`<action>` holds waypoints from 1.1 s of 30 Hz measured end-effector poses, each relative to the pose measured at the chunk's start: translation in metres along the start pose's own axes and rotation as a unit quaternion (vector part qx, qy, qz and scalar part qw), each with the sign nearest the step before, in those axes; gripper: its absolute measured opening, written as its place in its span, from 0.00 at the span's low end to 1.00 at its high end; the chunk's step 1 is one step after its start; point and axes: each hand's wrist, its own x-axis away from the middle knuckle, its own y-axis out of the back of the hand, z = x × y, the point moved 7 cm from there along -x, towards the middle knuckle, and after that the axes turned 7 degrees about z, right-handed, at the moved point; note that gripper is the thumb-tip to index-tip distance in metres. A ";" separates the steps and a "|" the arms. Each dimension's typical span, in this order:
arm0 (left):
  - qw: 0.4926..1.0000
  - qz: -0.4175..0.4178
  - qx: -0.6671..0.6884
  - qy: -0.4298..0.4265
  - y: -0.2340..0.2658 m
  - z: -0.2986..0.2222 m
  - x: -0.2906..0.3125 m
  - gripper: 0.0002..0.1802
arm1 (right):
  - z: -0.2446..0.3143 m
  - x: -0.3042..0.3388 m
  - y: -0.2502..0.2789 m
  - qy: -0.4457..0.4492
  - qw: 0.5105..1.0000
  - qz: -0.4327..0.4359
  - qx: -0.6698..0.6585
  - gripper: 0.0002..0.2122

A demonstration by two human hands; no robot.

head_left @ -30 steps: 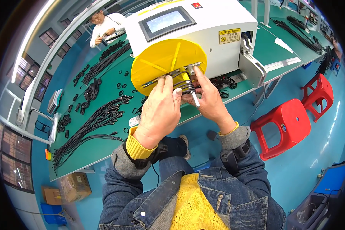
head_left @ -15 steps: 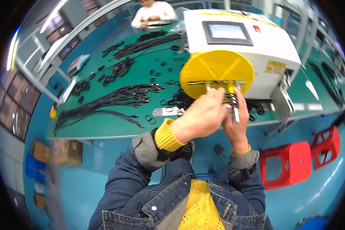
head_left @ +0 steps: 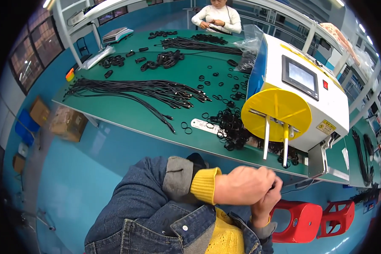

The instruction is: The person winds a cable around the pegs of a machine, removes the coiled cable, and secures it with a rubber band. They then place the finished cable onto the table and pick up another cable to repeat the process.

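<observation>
Head view: left hand (head_left: 243, 185) partly covers right hand (head_left: 266, 203); anything held hidden.

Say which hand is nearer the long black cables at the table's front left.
Left. The left hand is to the right of the long black cables and lower in the picture; the right hand is beside it, farther right and lower still.

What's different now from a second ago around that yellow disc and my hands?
Your left hand and right hand have left the yellow disc and drawn back toward you. The black coil is off the prongs; the hands hide whether they hold it. The cable bundle still lies on the green table.
</observation>
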 end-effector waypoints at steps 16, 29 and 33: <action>0.695 -0.038 0.686 0.212 -0.003 0.110 0.137 0.26 | 0.074 -0.015 -0.150 0.231 0.922 0.312 0.004 0.09; 0.686 0.108 0.613 0.377 0.037 0.197 0.227 0.08 | 0.153 -0.028 -0.307 0.422 0.727 0.516 0.164 0.10; 0.913 -0.176 0.245 0.276 0.105 0.259 0.237 0.08 | 0.192 -0.063 -0.345 0.445 0.754 0.481 0.051 0.12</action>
